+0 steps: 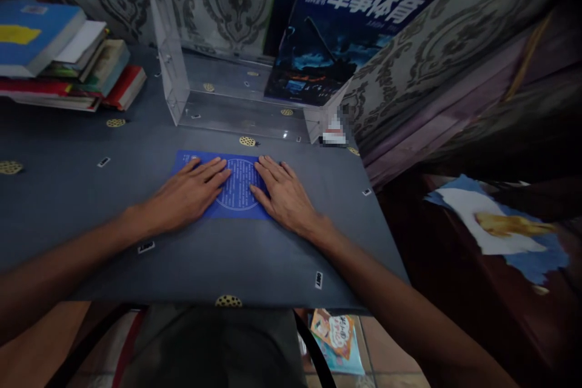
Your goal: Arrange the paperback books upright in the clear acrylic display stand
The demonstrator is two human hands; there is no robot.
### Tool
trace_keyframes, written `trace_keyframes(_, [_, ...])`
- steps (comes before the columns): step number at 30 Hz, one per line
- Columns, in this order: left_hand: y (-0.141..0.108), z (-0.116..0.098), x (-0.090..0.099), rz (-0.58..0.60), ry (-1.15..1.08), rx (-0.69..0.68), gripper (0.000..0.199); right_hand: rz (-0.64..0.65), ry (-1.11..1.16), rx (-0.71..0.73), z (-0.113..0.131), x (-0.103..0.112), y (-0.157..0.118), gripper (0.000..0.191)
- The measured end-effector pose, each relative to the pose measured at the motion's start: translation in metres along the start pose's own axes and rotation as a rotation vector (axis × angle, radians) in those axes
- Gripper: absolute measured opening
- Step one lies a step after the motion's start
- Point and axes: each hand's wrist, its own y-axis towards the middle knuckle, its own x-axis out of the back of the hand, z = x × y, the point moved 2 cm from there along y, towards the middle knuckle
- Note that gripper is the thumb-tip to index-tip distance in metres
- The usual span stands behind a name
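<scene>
A blue printed sheet or thin booklet [240, 185], with a pale circle of text in its middle, lies flat on the grey tablecloth. My left hand [193, 188] rests flat over its left part, fingers stretched out. Over the right part lies my right hand [284, 194], palm down with the fingers extended. Neither hand grips anything. Behind the sheet stands a clear acrylic rack [240, 115], with a dark blue book [336, 36] with Chinese lettering upright in its right side.
At the back left is a pile of books [40, 33]. A small white item [334, 132], partly blurred out, sits by the rack's right corner. Colourful booklets [336, 339] lie on the floor below the table. A blue and white cloth or paper [477, 212] lies at the right.
</scene>
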Motion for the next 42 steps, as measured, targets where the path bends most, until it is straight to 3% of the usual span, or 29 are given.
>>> trace_keyframes(2, [-0.001,0.003,0.003,0.023,0.016,-0.002,0.052,-0.001,-0.004,0.004,0.0,0.0,0.0,0.054])
trace_keyframes(6, [-0.012,0.024,0.017,0.053,0.102,0.154,0.053,0.011,-0.015,0.005,0.0,-0.001,-0.001,0.055])
trace_keyframes(11, [-0.041,0.037,0.019,0.002,0.042,0.211,0.057,0.01,-0.018,0.005,-0.001,-0.002,-0.001,0.056])
trace_keyframes(15, [-0.065,0.018,0.018,-0.009,0.027,0.218,0.057,0.02,-0.04,-0.013,0.0,-0.002,0.0,0.056])
trace_keyframes(22, [-0.083,-0.041,0.02,0.026,-0.034,0.151,0.046,0.02,-0.018,-0.012,0.001,-0.002,0.0,0.056])
trace_keyframes(27, [-0.064,-0.068,0.008,0.003,-0.048,-0.048,0.045,0.004,0.003,-0.012,0.002,-0.002,0.0,0.055])
trace_keyframes(33, [-0.019,-0.079,0.002,0.024,-0.031,-0.204,0.044,-0.029,0.045,-0.001,0.0,0.001,-0.001,0.048])
trace_keyframes(37, [0.008,-0.07,0.005,0.052,-0.075,-0.212,0.044,-0.037,0.07,-0.016,-0.002,0.004,0.0,0.045])
trace_keyframes(42, [0.031,-0.039,0.0,-0.005,-0.091,-0.169,0.045,-0.041,0.067,-0.029,-0.001,0.008,0.005,0.041])
